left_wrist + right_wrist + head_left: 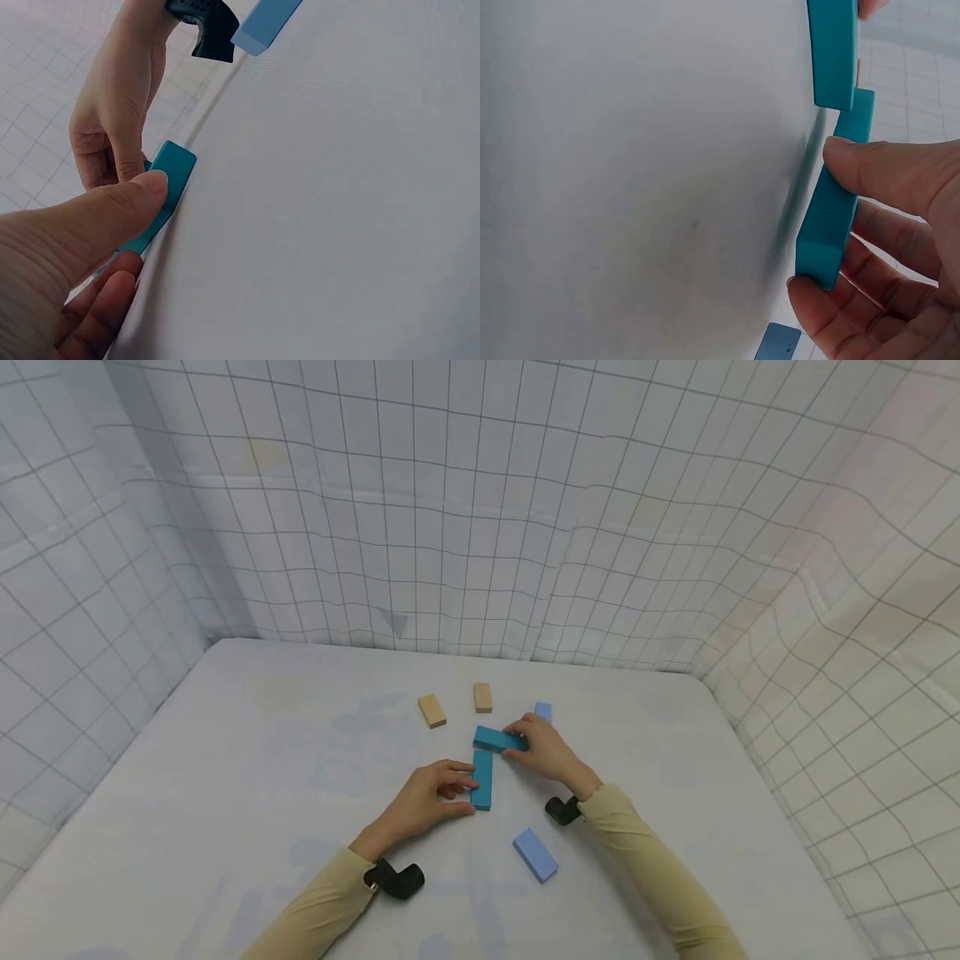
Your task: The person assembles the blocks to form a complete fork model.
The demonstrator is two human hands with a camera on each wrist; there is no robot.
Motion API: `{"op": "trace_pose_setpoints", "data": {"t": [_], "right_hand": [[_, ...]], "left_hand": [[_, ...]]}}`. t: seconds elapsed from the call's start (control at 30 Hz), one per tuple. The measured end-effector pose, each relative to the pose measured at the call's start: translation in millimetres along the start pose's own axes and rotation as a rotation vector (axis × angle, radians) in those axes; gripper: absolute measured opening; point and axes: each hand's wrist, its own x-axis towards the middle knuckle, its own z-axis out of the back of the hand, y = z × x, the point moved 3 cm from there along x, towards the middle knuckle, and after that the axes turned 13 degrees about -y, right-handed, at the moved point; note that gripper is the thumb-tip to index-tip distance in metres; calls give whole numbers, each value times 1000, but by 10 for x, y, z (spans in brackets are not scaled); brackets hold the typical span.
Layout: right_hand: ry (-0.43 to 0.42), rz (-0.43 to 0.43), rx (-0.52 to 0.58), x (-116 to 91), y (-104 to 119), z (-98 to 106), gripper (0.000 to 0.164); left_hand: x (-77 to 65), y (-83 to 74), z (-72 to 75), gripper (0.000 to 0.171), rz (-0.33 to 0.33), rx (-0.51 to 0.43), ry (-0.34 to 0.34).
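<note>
Two long teal blocks lie on the white-covered table, one end of each close to the other. The nearer teal block [482, 777] points away from me, and my left hand [423, 797] holds it from the left, thumb at its near end. Set crosswise beyond it is the farther teal block [490, 737]. My right hand [551, 752] grips that one near its right end, with the thumb [855, 161] along one side and the fingers on the other. In the left wrist view, the left thumb [142, 195] covers part of the nearer block.
Two tan wooden blocks, one [432, 711] at left and another [483, 697] at centre, lie beyond the teal pair. A light blue block [536, 855] sits between the forearms; another blue block [543, 711] is partly behind the right hand. Gridded cloth walls [480, 527] surround the table.
</note>
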Motion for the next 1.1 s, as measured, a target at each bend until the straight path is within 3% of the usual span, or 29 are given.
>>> {"op": "trace_pose_setpoints", "data": {"t": [0.6, 1.1], "right_hand": [[30, -3, -22, 46, -50, -99, 35], [-45, -41, 25, -57, -100, 28, 32]], "left_hand": [[-14, 15, -12, 32, 24, -9, -19], [-15, 25, -19, 31, 20, -26, -23]]}}
